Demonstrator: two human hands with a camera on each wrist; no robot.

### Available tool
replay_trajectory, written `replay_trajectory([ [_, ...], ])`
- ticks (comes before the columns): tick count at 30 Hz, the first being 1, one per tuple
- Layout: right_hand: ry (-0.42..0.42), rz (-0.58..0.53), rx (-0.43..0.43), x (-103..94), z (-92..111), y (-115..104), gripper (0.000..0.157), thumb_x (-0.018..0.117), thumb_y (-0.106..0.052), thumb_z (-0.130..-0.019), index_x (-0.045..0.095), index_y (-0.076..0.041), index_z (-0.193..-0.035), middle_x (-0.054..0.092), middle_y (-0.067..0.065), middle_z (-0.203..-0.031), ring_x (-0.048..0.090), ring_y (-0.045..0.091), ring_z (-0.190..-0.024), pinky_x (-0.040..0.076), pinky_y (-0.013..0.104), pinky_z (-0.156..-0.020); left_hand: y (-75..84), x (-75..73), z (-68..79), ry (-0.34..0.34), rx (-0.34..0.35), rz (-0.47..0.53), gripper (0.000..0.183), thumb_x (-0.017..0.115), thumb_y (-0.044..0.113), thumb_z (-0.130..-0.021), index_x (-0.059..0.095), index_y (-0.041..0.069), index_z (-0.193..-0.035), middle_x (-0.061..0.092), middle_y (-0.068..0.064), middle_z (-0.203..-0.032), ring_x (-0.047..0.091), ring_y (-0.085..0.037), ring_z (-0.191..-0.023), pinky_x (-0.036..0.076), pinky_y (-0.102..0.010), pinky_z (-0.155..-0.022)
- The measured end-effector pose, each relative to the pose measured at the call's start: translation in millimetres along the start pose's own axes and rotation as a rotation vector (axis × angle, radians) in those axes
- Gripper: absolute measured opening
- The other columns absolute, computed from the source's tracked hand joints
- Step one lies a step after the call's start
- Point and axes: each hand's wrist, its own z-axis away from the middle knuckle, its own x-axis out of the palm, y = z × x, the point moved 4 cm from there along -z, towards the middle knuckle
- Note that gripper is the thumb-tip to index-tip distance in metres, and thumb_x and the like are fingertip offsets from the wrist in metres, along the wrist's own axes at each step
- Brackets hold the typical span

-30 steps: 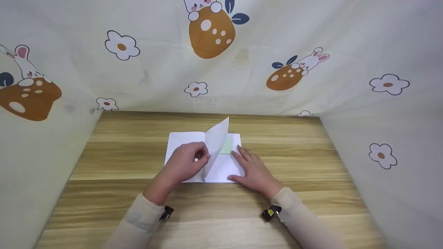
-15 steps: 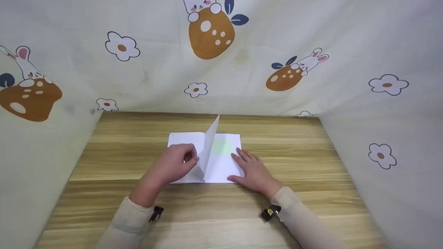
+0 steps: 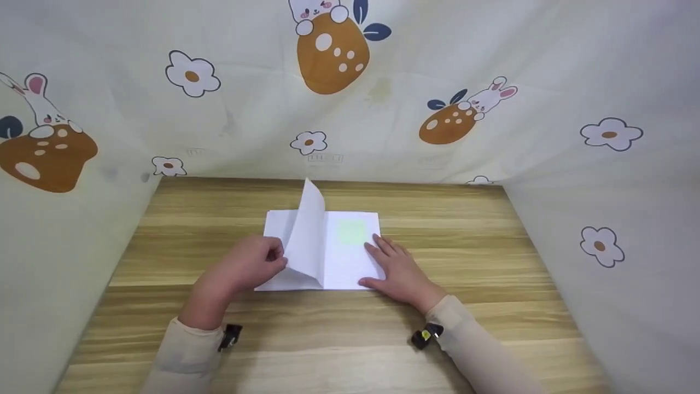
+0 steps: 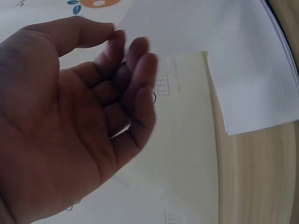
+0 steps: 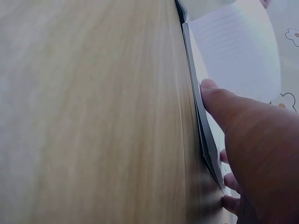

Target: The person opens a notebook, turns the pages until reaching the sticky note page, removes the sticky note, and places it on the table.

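Note:
An open lined notebook lies on the table, a pale green sticky note on its right-hand page. One leaf stands up from the spine, curving over the left half. My left hand pinches the leaf's lower outer corner between thumb and forefinger. In the left wrist view the other fingers of that left hand are loosely bent. My right hand rests spread on the right-hand page's outer edge. The right wrist view shows its thumb pressing near the notebook's dark cover edge.
The wood-grain table extends around the notebook on all sides. A pale cloth printed with rabbits and flowers hangs behind and along both sides. Small black devices sit at both wrists, such as the right wrist device.
My left hand has moved left with the leaf, swinging it from the right side over the spine to the left. The sticky note is now fully uncovered. My right hand has stayed put.

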Motion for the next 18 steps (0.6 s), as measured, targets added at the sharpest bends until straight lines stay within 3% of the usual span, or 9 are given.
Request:
replay_trajectory([
  [4, 0.001, -0.003, 0.005, 0.9, 0.4, 0.7, 0.095, 0.069, -0.070, -0.100, 0.043, -0.011, -0.171, 0.028, 0.015, -0.181, 0.028, 0.042, -0.165, 0.025, 0.067, -0.130, -12.3, 0.1, 4.1, -0.049, -0.036, 0.012, 0.021, 0.068, 0.012, -0.097, 0.060, 0.010, -0.077, 0.051, 0.000, -0.071, 0.049, -0.017, -0.067, 0.044, -0.035, -0.064],
  [9, 0.009, 0.001, 0.000, 1.7, 0.4, 1.2, 0.095, 0.069, -0.069, -0.100, 0.043, -0.011, -0.170, 0.029, 0.016, -0.181, 0.029, 0.043, -0.164, 0.026, 0.067, -0.129, -29.3, 4.5, 10.7, -0.119, -0.144, 0.052, 0.023, 0.067, 0.015, -0.100, 0.062, 0.009, -0.078, 0.056, -0.001, -0.072, 0.051, -0.017, -0.065, 0.044, -0.034, -0.060],
  [18, 0.009, -0.001, 0.008, 2.9, 0.1, 1.6, 0.096, 0.069, -0.069, -0.100, 0.043, -0.011, -0.171, 0.028, 0.015, -0.181, 0.029, 0.042, -0.164, 0.026, 0.067, -0.129, -49.2, 9.9, 23.9, -0.163, -0.268, 0.101, 0.022, 0.072, 0.013, -0.096, 0.060, 0.011, -0.078, 0.054, -0.001, -0.071, 0.049, -0.019, -0.065, 0.041, -0.034, -0.058],
])
